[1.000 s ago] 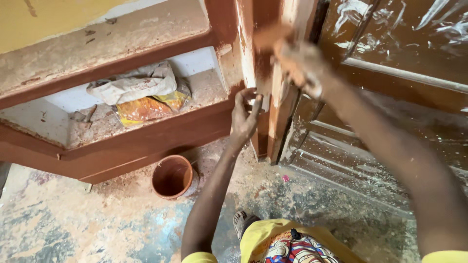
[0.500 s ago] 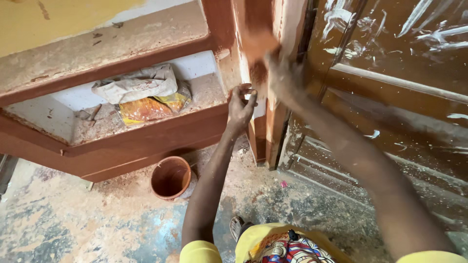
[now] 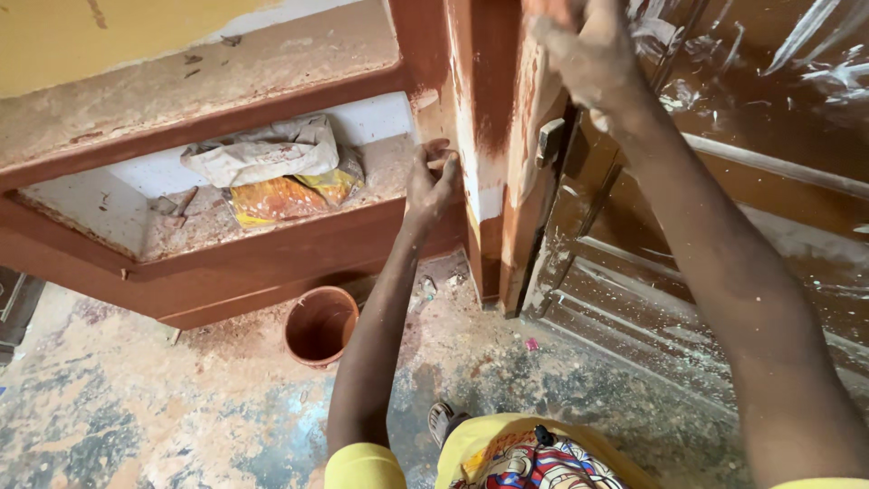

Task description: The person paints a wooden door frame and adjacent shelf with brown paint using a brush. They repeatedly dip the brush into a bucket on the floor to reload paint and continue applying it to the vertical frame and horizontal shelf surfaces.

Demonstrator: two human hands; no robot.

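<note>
- The view is seen to have shifted since half a second ago: the door frame post [image 3: 484,136] now sits nearer the middle, and more of the glossy brown door [image 3: 724,226] is shown on the right.
- The right hand [image 3: 588,45] has been raised to the top edge of the view, higher than a second ago; it is pressed against the upper part of the post, where reddish-brown colour is smeared over white. Its fingers are cut off by the edge, so whether anything is clasped cannot be told.
- The left hand [image 3: 433,177] is found lower than before, at the left edge of the post, fingers curled together with their tips touching the wood; whether something small is pinched there cannot be told.
- The long wooden step-like frame [image 3: 226,254] is left in place to the left, with a crumpled grey bag [image 3: 262,154] and an orange-yellow bag [image 3: 281,195] lying on its dusty ledge.
- A round reddish bucket [image 3: 319,324] is seen unmoved on the stained floor [image 3: 136,407], below the left forearm and apart from it.
- A metal hinge [image 3: 549,140] is seen between post and door.
</note>
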